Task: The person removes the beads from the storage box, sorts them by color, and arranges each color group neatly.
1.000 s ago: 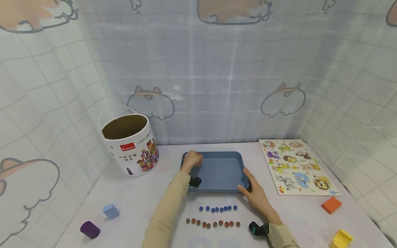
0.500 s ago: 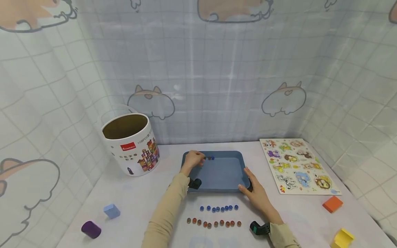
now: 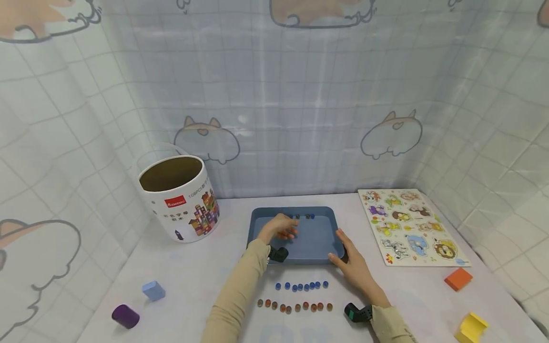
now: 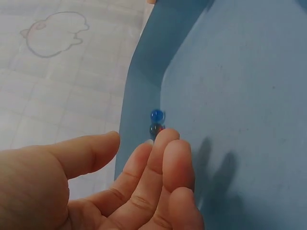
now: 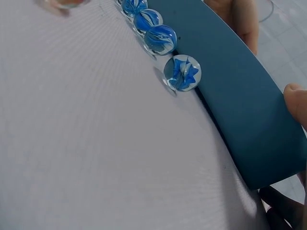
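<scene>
My left hand hovers over the left part of a blue-grey tray, its fingers loosely bent. In the left wrist view the thumb stands apart from the fingers, with nothing between them. Several small glass marbles lie along the tray's back wall; a blue marble and a darker marble show just past the fingertips. My right hand grips the tray's near right corner, thumb against the near side, fingers along the right side. Part of that hand is cut off in the right wrist view.
In front of the tray runs a row of blue marbles, then a row of orange-brown marbles. A white bucket stands left; an animal puzzle board lies right. Purple, light-blue, orange and yellow blocks lie around.
My left hand has left the tray's back left corner, moving right and nearer to me. Marbles have come into sight and shifted right along the back wall. The right hand stays put.
</scene>
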Demonstrator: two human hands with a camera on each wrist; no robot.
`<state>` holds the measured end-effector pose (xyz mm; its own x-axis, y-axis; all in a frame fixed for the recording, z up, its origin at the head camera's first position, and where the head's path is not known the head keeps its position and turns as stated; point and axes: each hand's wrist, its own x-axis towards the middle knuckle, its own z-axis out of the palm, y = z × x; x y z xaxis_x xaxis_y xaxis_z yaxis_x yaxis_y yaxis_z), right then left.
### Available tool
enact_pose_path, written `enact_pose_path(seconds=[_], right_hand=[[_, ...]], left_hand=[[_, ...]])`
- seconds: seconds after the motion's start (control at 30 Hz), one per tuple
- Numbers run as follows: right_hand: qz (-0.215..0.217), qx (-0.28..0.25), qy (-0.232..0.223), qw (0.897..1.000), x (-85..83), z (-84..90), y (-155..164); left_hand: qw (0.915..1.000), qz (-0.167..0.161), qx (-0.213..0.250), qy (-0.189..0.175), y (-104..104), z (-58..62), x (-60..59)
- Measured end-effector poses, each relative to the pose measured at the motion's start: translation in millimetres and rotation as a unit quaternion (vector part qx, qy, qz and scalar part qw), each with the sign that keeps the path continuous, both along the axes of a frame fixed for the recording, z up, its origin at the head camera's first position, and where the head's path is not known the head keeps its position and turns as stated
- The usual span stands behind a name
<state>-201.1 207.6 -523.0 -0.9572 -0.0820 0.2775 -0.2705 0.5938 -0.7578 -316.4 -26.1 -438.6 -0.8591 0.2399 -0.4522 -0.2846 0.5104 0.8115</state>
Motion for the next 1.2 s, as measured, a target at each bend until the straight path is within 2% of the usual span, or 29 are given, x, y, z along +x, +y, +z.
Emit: enact_pose_path(seconds=[0.13,0.3,0.67,0.87,1.03,1.2], right_hand=[[-0.001,0.002,0.008,1.0,-1.0,1.5,2.6],[-0.001,-0.005,0.011,1.0,-1.7,0.3,1.3],[0.003,-0.01,0.012,1.0,0.7,-2.0,-0.3],[0.01,-0.008,0.015,1.0,-0.1,-1.7,0.4],[0.007,-0.011,0.016,1.0,-0.8,-1.6,0.5],[0.009,-0.014,0.015,1.0,-1.1,-1.2,0.9]], left_hand=[[0.9996,-0.005,0.026,-0.008,8.2,0.0,-0.2],[0.9992,-0.008,0.036,-0.011,29.3,-2.3,5.7],[0.9976,0.045,0.048,-0.019,75.5,-8.0,23.0],[0.9977,0.051,0.042,-0.007,97.9,-16.3,24.7],[0.9982,0.056,0.017,0.016,106.3,-21.7,20.8],[0.9973,0.068,0.028,0.006,106.7,-22.7,21.2]])
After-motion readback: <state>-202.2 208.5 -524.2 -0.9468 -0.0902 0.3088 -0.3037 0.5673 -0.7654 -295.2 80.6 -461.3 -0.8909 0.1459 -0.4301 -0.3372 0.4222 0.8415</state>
